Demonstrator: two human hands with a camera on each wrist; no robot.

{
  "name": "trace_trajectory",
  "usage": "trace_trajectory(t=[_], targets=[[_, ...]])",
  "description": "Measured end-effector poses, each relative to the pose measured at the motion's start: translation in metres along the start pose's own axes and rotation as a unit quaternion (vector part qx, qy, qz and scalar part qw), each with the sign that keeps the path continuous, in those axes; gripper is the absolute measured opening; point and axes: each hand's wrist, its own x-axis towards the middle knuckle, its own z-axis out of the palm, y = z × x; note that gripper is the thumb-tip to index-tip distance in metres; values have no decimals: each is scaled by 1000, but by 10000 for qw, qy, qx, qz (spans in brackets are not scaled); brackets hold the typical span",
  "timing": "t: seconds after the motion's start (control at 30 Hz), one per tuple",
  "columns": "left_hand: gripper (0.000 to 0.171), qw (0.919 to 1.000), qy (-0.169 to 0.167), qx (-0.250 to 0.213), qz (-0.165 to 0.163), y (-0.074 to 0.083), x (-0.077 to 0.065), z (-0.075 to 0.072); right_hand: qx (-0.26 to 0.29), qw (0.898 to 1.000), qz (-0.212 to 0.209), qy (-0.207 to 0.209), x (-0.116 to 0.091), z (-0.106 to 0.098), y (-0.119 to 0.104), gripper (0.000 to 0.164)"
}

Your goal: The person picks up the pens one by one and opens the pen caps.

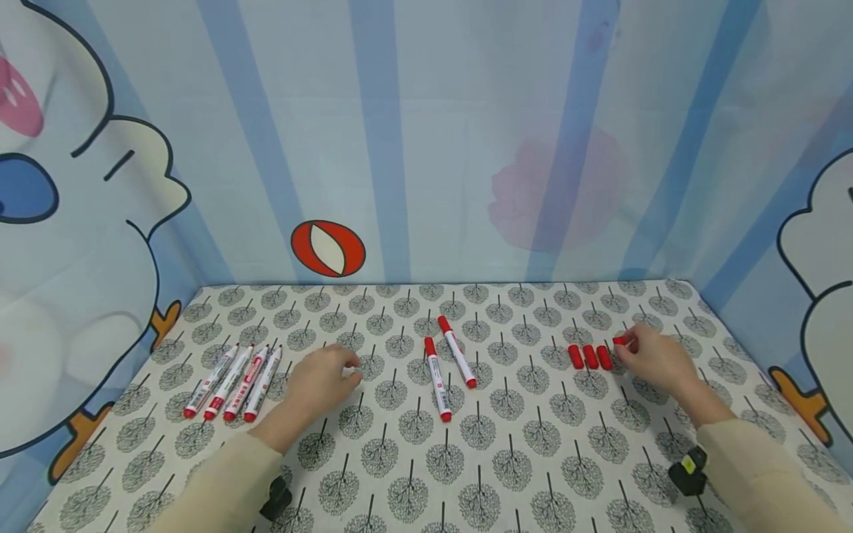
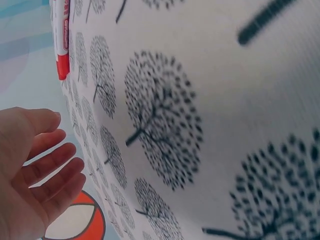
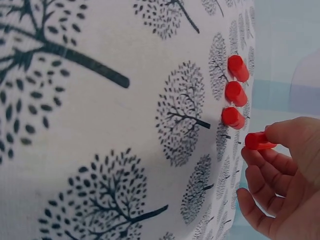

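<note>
Between its thumb and fingers my right hand (image 1: pixel 656 360) pinches a red marker cap (image 3: pixel 257 141). Just left of it, three more red caps (image 1: pixel 590 357) lie side by side in a row on the tree-patterned cloth. My left hand (image 1: pixel 323 377) holds nothing, its fingers loosely bent above the cloth. Right of that hand lie two capped red markers, a nearer marker (image 1: pixel 437 379) and a farther marker (image 1: pixel 457 352), both slanting. On its other side, several uncapped markers (image 1: pixel 248 383) lie side by side with their tips pointing away from me.
The table (image 1: pixel 413 474) is covered by a white cloth printed with dark trees. Behind it hangs a blue striped curtain (image 1: pixel 433 148) with cartoon figures, close against the far edge. Small black devices (image 1: pixel 688 471) sit at both wrists.
</note>
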Motion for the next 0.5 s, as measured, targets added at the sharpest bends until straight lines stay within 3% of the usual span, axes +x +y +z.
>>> trace_trajectory(t=[0.5], targets=[[13, 9988, 164, -170, 428, 28, 8, 10, -195, 9985, 365, -353, 6, 11, 9, 33]])
